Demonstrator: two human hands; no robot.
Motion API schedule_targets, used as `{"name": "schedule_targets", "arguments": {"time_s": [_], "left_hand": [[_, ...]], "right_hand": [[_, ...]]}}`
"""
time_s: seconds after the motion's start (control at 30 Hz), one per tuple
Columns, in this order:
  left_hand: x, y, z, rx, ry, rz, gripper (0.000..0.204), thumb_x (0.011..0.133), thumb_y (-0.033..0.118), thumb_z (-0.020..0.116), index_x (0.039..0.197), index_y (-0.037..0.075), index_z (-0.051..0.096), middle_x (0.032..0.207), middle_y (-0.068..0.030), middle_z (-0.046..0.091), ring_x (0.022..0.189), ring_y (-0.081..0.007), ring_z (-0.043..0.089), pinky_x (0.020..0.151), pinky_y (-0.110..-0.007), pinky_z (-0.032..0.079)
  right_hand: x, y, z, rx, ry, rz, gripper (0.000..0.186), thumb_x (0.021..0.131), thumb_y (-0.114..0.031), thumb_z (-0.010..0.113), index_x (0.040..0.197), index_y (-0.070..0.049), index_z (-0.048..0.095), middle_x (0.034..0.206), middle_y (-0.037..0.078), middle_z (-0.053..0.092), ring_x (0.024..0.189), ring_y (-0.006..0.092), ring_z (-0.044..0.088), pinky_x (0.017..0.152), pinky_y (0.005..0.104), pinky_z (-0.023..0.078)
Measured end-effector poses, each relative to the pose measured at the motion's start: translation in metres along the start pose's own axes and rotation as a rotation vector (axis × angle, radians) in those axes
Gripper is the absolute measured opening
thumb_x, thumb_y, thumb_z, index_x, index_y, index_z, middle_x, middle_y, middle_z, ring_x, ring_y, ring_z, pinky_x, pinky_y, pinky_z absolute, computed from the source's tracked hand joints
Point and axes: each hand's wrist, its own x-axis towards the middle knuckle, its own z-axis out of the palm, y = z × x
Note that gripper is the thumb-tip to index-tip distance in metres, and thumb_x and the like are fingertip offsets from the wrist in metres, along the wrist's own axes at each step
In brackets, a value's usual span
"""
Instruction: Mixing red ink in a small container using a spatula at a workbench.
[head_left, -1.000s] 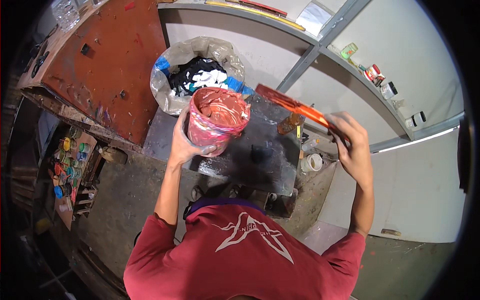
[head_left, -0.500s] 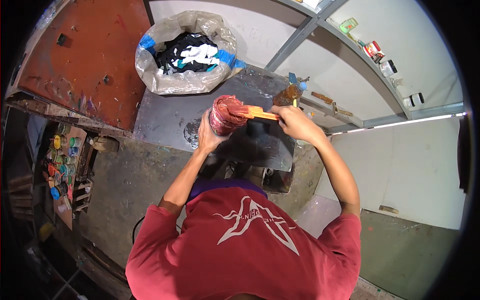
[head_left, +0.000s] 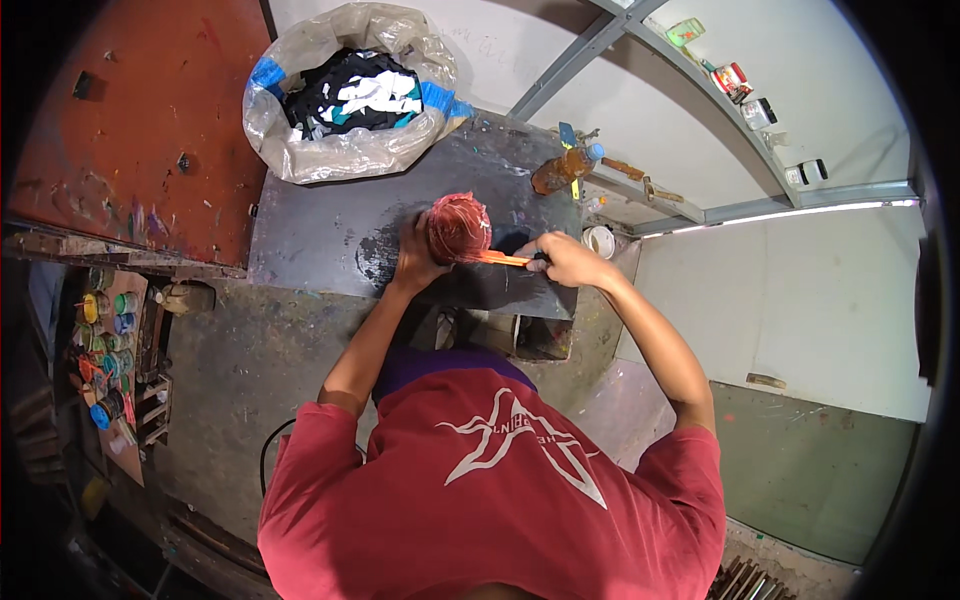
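Observation:
My left hand point(head_left: 415, 258) is wrapped around the side of a round jar point(head_left: 459, 228) streaked with thick red paint. The jar is held above the dark table point(head_left: 320, 235), its paint-smeared top facing up. In my right hand point(head_left: 568, 261) is the end of a flat orange spatula point(head_left: 503, 258). Its other end meets the near right side of the jar, where the tip is hidden or too small to make out.
A large plastic bag point(head_left: 350, 165) of cloth scraps stands at the table's back. A brown bottle point(head_left: 565, 171) with a blue cap is at the far right corner. Several paint jars point(head_left: 124, 303) sit on a shelf at left. A rust-red board point(head_left: 130, 130) flanks the table.
The spatula has gone from lying over the jar's top, loaded with red paint, down to its near right side. The jar's paint top now looks rounder. The whole view has shifted slightly.

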Motion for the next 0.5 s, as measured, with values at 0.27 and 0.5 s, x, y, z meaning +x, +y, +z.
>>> {"name": "schedule_targets", "arguments": {"time_s": [0.27, 0.5], "left_hand": [[0.014, 0.002, -0.009, -0.032, -0.191, 0.220, 0.114, 0.057, 0.029, 0.094, 0.151, 0.004, 0.034, 0.150, -0.0182, 0.045, 0.144, -0.0423, 0.037, 0.122, -0.052, 0.029], [0.025, 0.011, -0.008, 0.059, -0.290, 0.267, 0.107, 0.061, 0.030, 0.089, 0.151, 0.005, 0.037, 0.151, -0.0157, 0.045, 0.145, -0.0368, 0.039, 0.125, -0.052, 0.025]], "right_hand": [[-0.023, -0.006, 0.047, 0.005, 0.092, 0.119, 0.023, 0.079, 0.004, 0.060, 0.097, 0.003, 0.074, 0.096, 0.027, 0.072, 0.099, 0.0440, 0.068, 0.088, 0.0500, 0.053], [-0.034, 0.006, 0.059, -0.302, 0.124, 0.205, 0.026, 0.079, -0.001, 0.062, 0.104, 0.000, 0.070, 0.100, 0.024, 0.068, 0.097, 0.0437, 0.066, 0.085, 0.0519, 0.053]]}}
